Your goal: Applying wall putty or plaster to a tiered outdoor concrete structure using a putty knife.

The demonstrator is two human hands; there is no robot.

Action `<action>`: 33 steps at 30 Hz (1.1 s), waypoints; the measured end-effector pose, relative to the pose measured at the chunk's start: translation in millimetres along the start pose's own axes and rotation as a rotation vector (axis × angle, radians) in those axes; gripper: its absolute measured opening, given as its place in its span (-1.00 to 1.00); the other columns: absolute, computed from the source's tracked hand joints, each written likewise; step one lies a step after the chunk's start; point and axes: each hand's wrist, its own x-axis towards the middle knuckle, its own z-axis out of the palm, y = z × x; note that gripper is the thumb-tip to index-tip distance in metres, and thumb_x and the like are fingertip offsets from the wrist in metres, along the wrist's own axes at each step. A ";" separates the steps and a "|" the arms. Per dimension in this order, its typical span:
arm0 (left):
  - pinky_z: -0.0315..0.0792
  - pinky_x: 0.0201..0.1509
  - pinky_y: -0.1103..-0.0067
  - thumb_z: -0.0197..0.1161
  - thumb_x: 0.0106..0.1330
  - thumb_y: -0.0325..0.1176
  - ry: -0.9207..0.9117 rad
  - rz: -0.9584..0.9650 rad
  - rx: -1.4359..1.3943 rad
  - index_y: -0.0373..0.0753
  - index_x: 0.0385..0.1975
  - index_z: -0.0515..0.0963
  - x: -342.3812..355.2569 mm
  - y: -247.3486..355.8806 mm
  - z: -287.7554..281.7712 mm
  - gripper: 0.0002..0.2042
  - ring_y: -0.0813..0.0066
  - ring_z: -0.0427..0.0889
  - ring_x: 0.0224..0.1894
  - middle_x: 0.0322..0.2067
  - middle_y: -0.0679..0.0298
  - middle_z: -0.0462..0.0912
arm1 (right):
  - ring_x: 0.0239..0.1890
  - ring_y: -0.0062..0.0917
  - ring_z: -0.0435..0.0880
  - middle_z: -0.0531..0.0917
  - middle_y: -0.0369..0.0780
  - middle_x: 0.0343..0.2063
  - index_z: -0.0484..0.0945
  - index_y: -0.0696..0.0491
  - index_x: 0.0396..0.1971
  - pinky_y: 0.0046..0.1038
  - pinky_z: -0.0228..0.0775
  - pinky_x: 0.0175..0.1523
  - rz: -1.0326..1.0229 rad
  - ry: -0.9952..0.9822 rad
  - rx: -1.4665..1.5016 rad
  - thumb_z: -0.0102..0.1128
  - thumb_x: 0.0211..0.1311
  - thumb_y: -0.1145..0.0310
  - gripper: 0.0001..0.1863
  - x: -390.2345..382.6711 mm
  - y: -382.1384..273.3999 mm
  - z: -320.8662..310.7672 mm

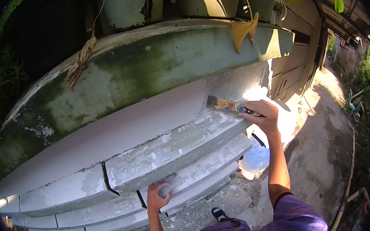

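Note:
My right hand (263, 114) grips a scraper (225, 104) by its handle. Its wide blade is brown with rust and lies close to the top edge of the upper ledge (174, 145), where the ledge meets the wall. My left hand (158, 195) leans against a lower ledge (199, 170), fingers and thumb apart, and I see no tool in it. The ledges are patchy white and grey, and black strips (106, 178) run down their faces. Behind the upper ledge, the wall (149, 119) is smooth and pale, turning rough and grey near the blade.
A mossy overhanging slab (144, 66) juts out above the wall, with plant pots (132, 7) on it and dry leaves hanging down. Below my right hand stands a round bluish container (255, 155). A dirt path (321, 147) runs along the right, with a long pole (349, 184) beside it.

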 end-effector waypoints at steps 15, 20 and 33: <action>0.36 0.03 0.33 0.36 -0.10 -0.32 0.011 0.055 -0.012 -0.13 -0.34 0.65 -0.7 -1.5 4.4 -0.75 0.07 0.53 -0.18 -0.30 0.15 0.70 | -0.39 -0.45 0.73 0.75 -0.19 -0.41 0.72 0.17 -0.42 -0.51 0.55 -0.25 0.067 0.086 0.072 0.61 -0.31 0.43 -0.67 5.4 8.1 6.7; 0.36 0.04 0.33 0.36 -0.09 -0.31 -0.001 0.037 -0.009 -0.12 -0.35 0.65 -1.3 -1.0 2.6 -0.76 0.06 0.53 -0.19 -0.29 0.16 0.70 | -0.38 -0.43 0.74 0.75 -0.14 -0.41 0.70 0.21 -0.44 -0.51 0.56 -0.23 0.040 0.107 0.049 0.62 -0.34 0.48 -0.65 4.0 2.5 3.8; 0.37 0.03 0.32 0.37 -0.08 -0.32 -0.008 0.048 -0.049 -0.11 -0.35 0.66 0.8 -0.2 1.6 -0.77 0.06 0.52 -0.23 -0.32 0.16 0.69 | -0.38 -0.44 0.74 0.75 -0.16 -0.41 0.71 0.18 -0.43 -0.51 0.57 -0.22 0.096 0.134 0.012 0.62 -0.32 0.47 -0.67 -2.9 0.0 8.3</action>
